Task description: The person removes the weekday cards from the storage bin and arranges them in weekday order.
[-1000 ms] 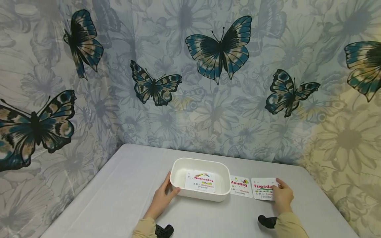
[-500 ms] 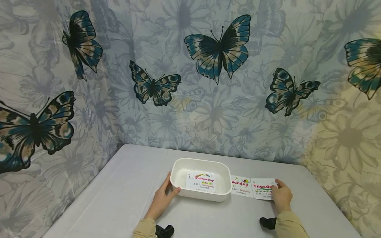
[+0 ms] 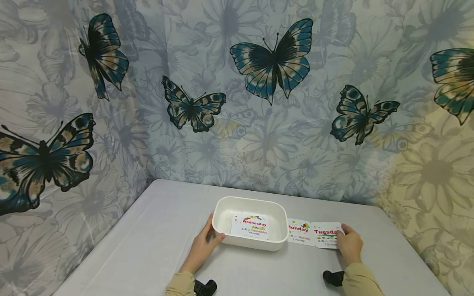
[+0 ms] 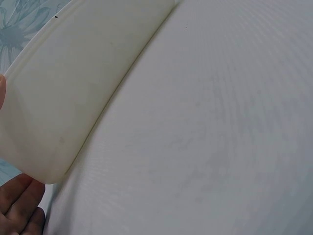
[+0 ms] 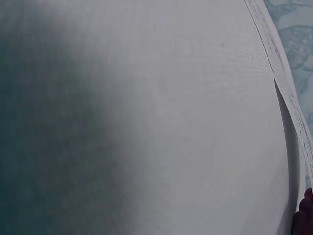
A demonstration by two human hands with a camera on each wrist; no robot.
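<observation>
Right of the white tub (image 3: 249, 243): Tuesday flashcard (image 3: 326, 236), right edge pinched by right grip (image 3: 350, 243); light, bendable, I judge, best edge-held. At its left end: left grip (image 3: 201, 246), holding on.

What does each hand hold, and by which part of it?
Left hand holds the white container by its left end; right hand pinches the Tuesday card by its right edge.

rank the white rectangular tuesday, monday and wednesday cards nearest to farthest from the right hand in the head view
1. White rectangular Tuesday card: pinched by the right hand
2. White Monday card: left of that
3. White Wednesday card: farther left, inside the white rounded-rectangular plastic box
</observation>
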